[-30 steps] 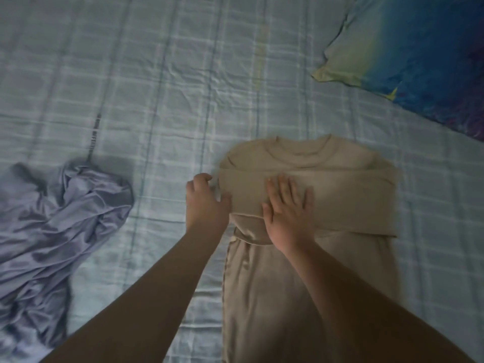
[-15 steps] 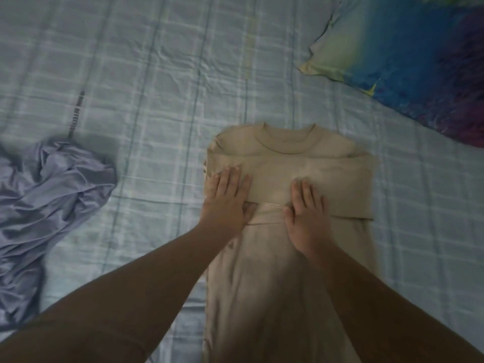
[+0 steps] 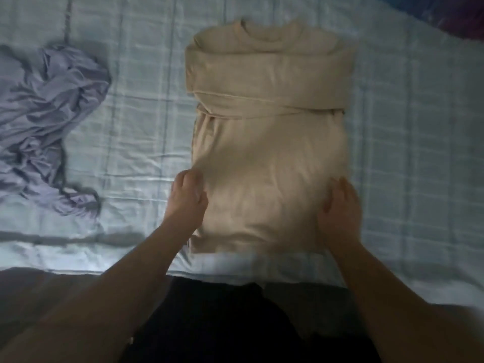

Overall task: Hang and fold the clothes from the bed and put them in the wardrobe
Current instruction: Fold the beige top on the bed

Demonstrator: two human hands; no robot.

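My left hand (image 3: 187,196) sits at the left edge of the beige shirt (image 3: 267,132), low down near its hem. The fingers are curled, but blur keeps me from telling whether they pinch cloth. My right hand (image 3: 339,205) lies on the shirt's right edge at the same level, fingers fairly straight, resting on the fabric rather than clutching it. The hands are apart, with the shirt's width between them.

I judge this to be the folding step. The shirt lies flat on the checked sheet (image 3: 144,106), collar away from me, with its sleeves laid across the chest as a band. The next move calls for a firm hold on both lower corners, then carrying the hem up toward the collar with the sides kept square.

Well to the left of the shirt a lilac garment (image 3: 47,113) lies crumpled, glossy and sharply creased. The shirt itself looks matte and soft, a long rectangle with a rounded collar. Beyond its upper right corner a dark pillow (image 3: 461,14) peeks in.
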